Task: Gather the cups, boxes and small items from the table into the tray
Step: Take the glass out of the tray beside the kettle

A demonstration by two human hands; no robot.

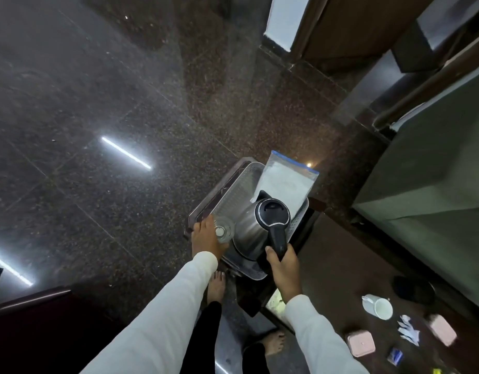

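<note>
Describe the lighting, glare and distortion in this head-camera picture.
Head view: dim overall; bright tube-light streaks reflect off the polished floor; the steel kettle shows soft highlights; wide-angle distortion bends the sleeves and the table edge; the white mug and pink boxes look slightly soft.

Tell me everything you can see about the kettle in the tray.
The kettle looks like brushed steel, with a black round lid shut on top and a black handle angled toward the person. It sits upright in the metal tray, filling its near half. The right hand wraps the handle's lower end. A clear glass jar, held by the left hand, is right beside its body. A zip bag stands behind it.
</note>
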